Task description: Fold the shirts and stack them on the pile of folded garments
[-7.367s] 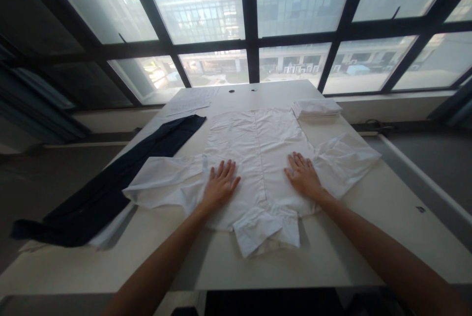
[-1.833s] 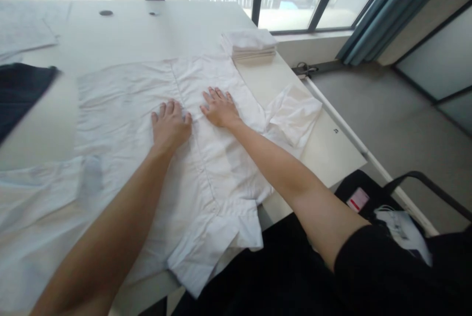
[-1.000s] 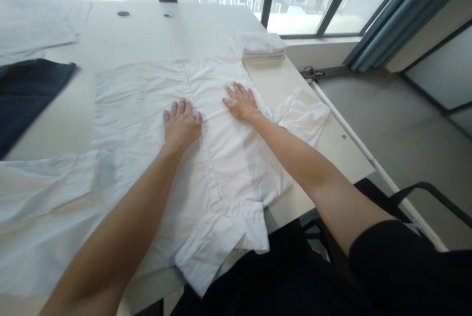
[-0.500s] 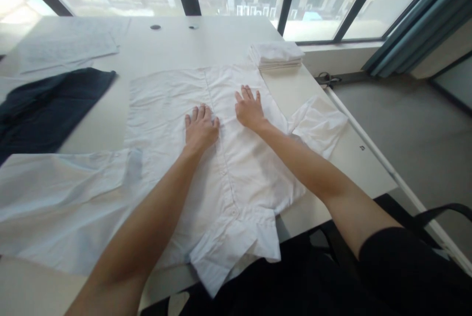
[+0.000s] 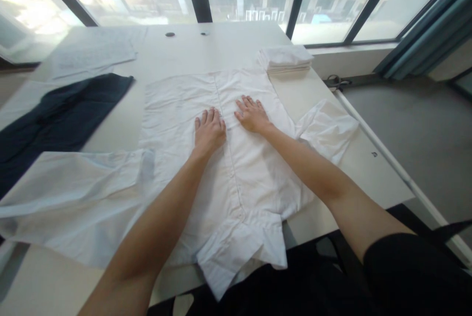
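A white button-up shirt [image 5: 258, 168] lies front side up on the white table, its collar toward me and its hem toward the window. Its sleeves stretch out to the left and right, the right one crumpled. My left hand [image 5: 210, 131] rests flat on the cloth just left of the button placket, fingers spread a little. My right hand [image 5: 252, 114] lies on the shirt to the right of the placket, fingers spread. Both palms press on the fabric and hold nothing. Small wrinkles run across the left half of the shirt.
A folded white stack of cloth [image 5: 285, 59] sits at the table's right far edge. Dark cloth [image 5: 66, 114] lies on the left, with thin white sheets [image 5: 92, 53] behind it. The table [image 5: 228, 45] meets a window; a curtain [image 5: 424, 31] hangs at the right.
My right hand's fingers have spread out and lie flatter on the shirt. My left hand stays beside the placket. The whole view has shifted slightly, moving things rightward.
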Demonstrator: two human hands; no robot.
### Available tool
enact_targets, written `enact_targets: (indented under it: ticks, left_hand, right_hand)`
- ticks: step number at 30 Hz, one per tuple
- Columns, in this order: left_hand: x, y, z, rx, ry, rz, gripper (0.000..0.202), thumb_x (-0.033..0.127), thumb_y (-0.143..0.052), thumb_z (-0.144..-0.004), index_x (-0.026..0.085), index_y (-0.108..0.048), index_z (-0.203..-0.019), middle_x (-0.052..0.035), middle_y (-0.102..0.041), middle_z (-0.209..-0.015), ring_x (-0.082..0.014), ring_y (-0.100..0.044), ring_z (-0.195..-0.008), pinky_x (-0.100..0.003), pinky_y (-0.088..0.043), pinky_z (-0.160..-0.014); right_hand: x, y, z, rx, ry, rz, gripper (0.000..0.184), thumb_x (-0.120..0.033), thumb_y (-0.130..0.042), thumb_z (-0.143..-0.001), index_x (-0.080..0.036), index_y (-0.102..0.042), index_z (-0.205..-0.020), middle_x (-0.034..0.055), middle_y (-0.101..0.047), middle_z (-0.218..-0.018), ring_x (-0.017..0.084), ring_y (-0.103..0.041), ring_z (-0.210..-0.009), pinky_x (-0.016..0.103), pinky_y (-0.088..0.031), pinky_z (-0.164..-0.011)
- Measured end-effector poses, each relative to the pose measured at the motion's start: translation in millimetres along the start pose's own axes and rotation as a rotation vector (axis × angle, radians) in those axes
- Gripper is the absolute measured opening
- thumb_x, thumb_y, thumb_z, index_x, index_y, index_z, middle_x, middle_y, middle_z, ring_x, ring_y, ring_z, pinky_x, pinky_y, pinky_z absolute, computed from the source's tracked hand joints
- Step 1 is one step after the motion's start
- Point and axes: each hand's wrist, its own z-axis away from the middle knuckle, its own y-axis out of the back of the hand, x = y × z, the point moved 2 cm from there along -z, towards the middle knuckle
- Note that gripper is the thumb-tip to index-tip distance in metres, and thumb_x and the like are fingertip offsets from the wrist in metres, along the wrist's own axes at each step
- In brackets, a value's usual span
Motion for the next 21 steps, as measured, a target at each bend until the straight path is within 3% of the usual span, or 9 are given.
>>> enact_targets:
  ticks: [5, 8, 17, 21]
  left_hand:
    - [-1, 1.0, 0, -0.005, 0.005, 0.022, 0.065, 0.037, -0.021, -0.104, 0.01, -0.035, -0.162, -0.0098, -0.031, -0.17, -0.0304, -0.026, -0.158, -0.054, -0.02, -0.128]
    - [-1, 0.8, 0, -0.012, 0.005, 0.026, 0.064, 0.037, -0.022, -0.104, 0.012, -0.035, -0.162, -0.0098, -0.031, -0.17, -0.03, -0.025, -0.158, -0.054, -0.021, -0.127]
    - [-1, -0.4, -1, -0.015, 0.02, 0.01, 0.064, 0.037, -0.023, -0.105, 0.013, -0.034, -0.163, -0.0092, -0.03, -0.17, -0.0286, -0.025, -0.158, -0.053, -0.02, -0.128]
    - [0, -0.6, -1, -0.02, 0.019, 0.016, 0.064, 0.037, -0.023, -0.104, 0.014, -0.034, -0.163, -0.0092, -0.03, -0.171, -0.029, -0.025, -0.158, -0.053, -0.021, -0.127]
  right_hand:
    - [52, 15, -5, 0.02, -0.148, 0.043, 0.064, -0.044, -0.035, -0.106, -0.015, -0.035, -0.163, 0.0148, -0.025, -0.172, 0.03, -0.02, -0.159, 0.055, -0.014, -0.128]
    - [66, 17, -6, 0.049, -0.195, 0.06, 0.065, -0.044, -0.035, -0.105, -0.013, -0.036, -0.162, 0.0173, -0.026, -0.171, 0.03, -0.022, -0.159, 0.054, -0.015, -0.128]
    - [61, 19, -3, 0.069, -0.214, 0.078, 0.065, -0.042, -0.033, -0.104, -0.011, -0.038, -0.161, 0.0197, -0.029, -0.17, 0.033, -0.024, -0.157, 0.059, -0.016, -0.126]
    - [29, 23, -2, 0.073, -0.278, 0.121, 0.063, -0.031, -0.036, -0.102, -0.001, -0.04, -0.157, 0.0257, -0.027, -0.169, 0.037, -0.019, -0.158, 0.065, -0.007, -0.125]
